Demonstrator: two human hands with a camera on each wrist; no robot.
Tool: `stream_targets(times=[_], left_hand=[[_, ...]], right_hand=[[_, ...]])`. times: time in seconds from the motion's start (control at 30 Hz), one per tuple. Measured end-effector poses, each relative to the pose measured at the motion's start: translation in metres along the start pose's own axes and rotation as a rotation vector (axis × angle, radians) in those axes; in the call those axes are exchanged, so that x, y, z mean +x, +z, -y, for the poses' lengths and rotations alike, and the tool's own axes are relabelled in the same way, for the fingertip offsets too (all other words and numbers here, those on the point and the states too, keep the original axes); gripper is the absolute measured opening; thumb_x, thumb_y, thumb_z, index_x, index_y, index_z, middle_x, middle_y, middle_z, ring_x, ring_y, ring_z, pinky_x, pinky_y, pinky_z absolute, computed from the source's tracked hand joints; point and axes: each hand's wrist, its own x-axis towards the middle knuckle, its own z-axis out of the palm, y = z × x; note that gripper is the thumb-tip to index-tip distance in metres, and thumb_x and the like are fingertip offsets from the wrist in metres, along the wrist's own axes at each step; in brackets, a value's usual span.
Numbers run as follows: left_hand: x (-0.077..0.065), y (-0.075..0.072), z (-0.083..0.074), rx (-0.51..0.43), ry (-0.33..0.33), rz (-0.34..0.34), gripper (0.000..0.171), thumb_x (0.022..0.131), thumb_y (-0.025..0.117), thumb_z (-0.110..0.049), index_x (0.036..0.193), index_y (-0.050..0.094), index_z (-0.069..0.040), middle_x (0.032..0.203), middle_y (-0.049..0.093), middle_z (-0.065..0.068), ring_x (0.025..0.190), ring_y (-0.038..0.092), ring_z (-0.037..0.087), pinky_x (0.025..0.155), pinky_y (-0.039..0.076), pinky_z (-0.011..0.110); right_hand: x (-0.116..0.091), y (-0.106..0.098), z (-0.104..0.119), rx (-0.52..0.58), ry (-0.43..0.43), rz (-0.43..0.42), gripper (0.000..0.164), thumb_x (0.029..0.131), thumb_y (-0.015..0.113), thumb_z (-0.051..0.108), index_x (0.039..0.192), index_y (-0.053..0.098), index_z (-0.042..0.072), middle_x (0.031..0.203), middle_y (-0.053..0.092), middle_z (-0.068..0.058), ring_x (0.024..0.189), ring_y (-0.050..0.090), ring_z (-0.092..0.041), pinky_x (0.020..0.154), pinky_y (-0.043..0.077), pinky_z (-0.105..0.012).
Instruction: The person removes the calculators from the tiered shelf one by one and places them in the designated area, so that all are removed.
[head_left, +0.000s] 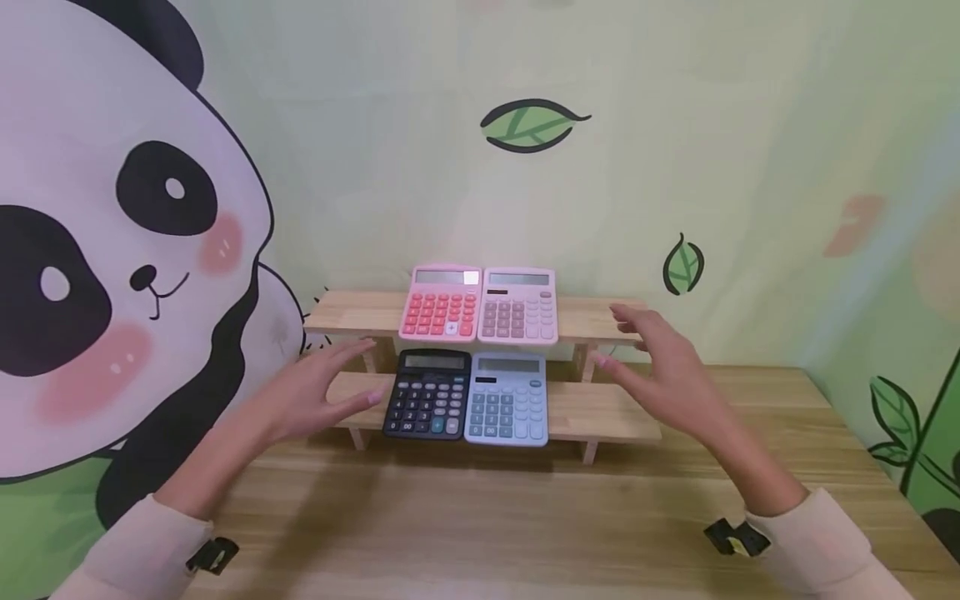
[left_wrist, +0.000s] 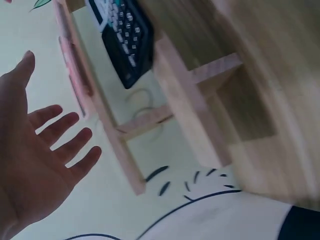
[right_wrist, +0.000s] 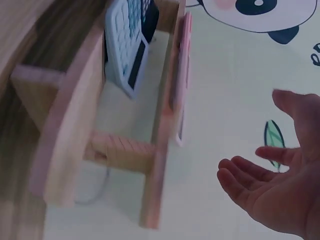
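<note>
1. My left hand [head_left: 315, 392] holds nothing; its fingers are spread and relaxed, and it hovers to the left of the black rectangular calculator with dark keys [head_left: 427, 395].
2. My right hand [head_left: 671, 375] is likewise free, its fingers loosely extended, to the right of the calculators.
3. The black calculator leans on the near, lower shelf of a light wooden two-tier rack [head_left: 600, 408], just beside a pale blue rectangular calculator [head_left: 507, 400] on its right.
4. On the far, higher shelf I see a pink calculator with red keys [head_left: 441, 304] at left and a pale pink calculator with mauve and pale keys [head_left: 519, 307] at right.
5. The rack stands on a wood-grained table [head_left: 450, 521], before a pale green panda-printed backdrop [head_left: 390, 167].
</note>
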Motion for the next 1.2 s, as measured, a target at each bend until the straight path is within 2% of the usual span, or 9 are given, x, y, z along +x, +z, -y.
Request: stream_targets(times=[0.1, 0.27, 0.47, 0.63, 0.77, 0.97, 1.1, 1.2], left_hand=[[-0.005, 0.013, 0.010, -0.010, 0.039, 0.002, 0.086, 0.099, 0.064, -0.064, 0.162, 0.043, -0.009, 0.165, 0.042, 0.021, 0.149, 0.040, 0.047, 0.119, 0.034, 0.068], [-0.008, 0.040, 0.028, -0.007, 0.072, -0.007, 0.080, 0.099, 0.070, -0.054, 0.159, 0.047, -0.006, 0.163, 0.045, 0.021, 0.148, 0.041, 0.048, 0.118, 0.035, 0.068], [-0.005, 0.063, 0.043, -0.024, 0.082, -0.009, 0.083, 0.097, 0.076, -0.050, 0.160, 0.046, -0.006, 0.166, 0.040, 0.019, 0.151, 0.036, 0.049, 0.120, 0.033, 0.067], [0.000, 0.067, 0.047, -0.008, 0.070, 0.013, 0.086, 0.095, 0.079, -0.047, 0.161, 0.044, -0.007, 0.166, 0.038, 0.022, 0.151, 0.034, 0.050, 0.120, 0.032, 0.068], [0.008, 0.069, 0.048, 0.027, 0.066, 0.032, 0.087, 0.094, 0.077, -0.053, 0.161, 0.045, -0.008, 0.166, 0.039, 0.021, 0.151, 0.035, 0.050, 0.119, 0.033, 0.068], [0.020, 0.076, 0.051, 0.048, 0.127, 0.039, 0.078, 0.095, 0.078, -0.046, 0.156, 0.051, -0.004, 0.163, 0.043, 0.023, 0.149, 0.039, 0.050, 0.119, 0.033, 0.068], [0.022, 0.080, 0.052, 0.040, 0.126, 0.049, 0.072, 0.096, 0.079, -0.041, 0.154, 0.054, -0.006, 0.163, 0.043, 0.024, 0.148, 0.038, 0.052, 0.117, 0.032, 0.072], [0.023, 0.080, 0.053, 0.046, 0.095, 0.062, 0.071, 0.096, 0.078, -0.039, 0.156, 0.053, -0.009, 0.165, 0.041, 0.023, 0.150, 0.036, 0.052, 0.117, 0.031, 0.074]], right_hand=[[0.007, 0.017, 0.000, 0.183, 0.116, 0.011, 0.067, 0.105, 0.069, 0.040, 0.156, 0.046, 0.003, 0.149, 0.057, -0.020, 0.136, 0.057, -0.038, 0.110, 0.050, -0.057], [0.020, 0.044, -0.004, 0.415, 0.341, 0.057, 0.067, 0.106, 0.063, 0.050, 0.154, 0.050, 0.005, 0.141, 0.062, -0.017, 0.132, 0.060, -0.036, 0.109, 0.053, -0.052], [0.032, 0.066, -0.008, 0.738, 0.505, 0.036, 0.052, 0.110, 0.061, 0.034, 0.147, 0.052, -0.002, 0.136, 0.064, -0.024, 0.125, 0.065, -0.035, 0.109, 0.053, -0.043], [0.041, 0.078, -0.010, 0.880, 0.602, 0.017, 0.047, 0.111, 0.057, 0.029, 0.144, 0.054, -0.005, 0.135, 0.064, -0.027, 0.124, 0.068, -0.034, 0.111, 0.052, -0.043], [0.047, 0.084, -0.009, 0.971, 0.646, 0.023, 0.048, 0.112, 0.056, 0.031, 0.142, 0.057, -0.006, 0.135, 0.066, -0.028, 0.123, 0.069, -0.034, 0.113, 0.050, -0.045], [0.055, 0.091, -0.008, 1.161, 0.677, -0.001, 0.046, 0.114, 0.050, 0.029, 0.143, 0.055, -0.006, 0.141, 0.061, -0.032, 0.121, 0.071, -0.033, 0.113, 0.049, -0.045], [0.058, 0.094, -0.009, 1.224, 0.709, -0.031, 0.044, 0.114, 0.049, 0.029, 0.143, 0.056, -0.003, 0.139, 0.064, -0.030, 0.115, 0.074, -0.031, 0.108, 0.054, -0.041], [0.061, 0.097, -0.008, 1.230, 0.733, -0.047, 0.043, 0.113, 0.052, 0.030, 0.141, 0.057, -0.003, 0.136, 0.066, -0.029, 0.109, 0.077, -0.028, 0.103, 0.057, -0.039]])
